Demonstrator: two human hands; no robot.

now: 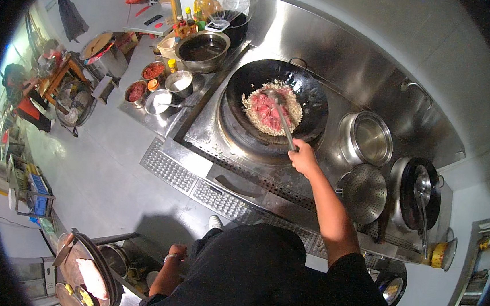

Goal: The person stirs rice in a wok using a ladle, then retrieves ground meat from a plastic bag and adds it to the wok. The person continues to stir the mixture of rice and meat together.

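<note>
My right hand (303, 157) is closed around the handle of a metal wok ladle (285, 124). The ladle's bowl rests among raw-looking pinkish-red sliced meat (265, 111) in the middle of a large black wok (316, 98). Pale, finely chopped bits (292, 107) surround the meat. The wok sits on a round burner of a stainless-steel range (203, 128). Low at my side, away from the range, hangs my left hand (178, 251), with a band at the wrist. Its fingers are too small and blurred to make out, and nothing held shows.
Left of the wok stand seasoning bowls (152, 71), a wide metal basin (203, 50) and bottles (186, 25). To its right are a steel pot (371, 137), a perforated strainer (362, 192) and another ladle (422, 188). Behind me, a cleaver (64, 250) lies on a round board (73, 264). People (27, 92) are farther off.
</note>
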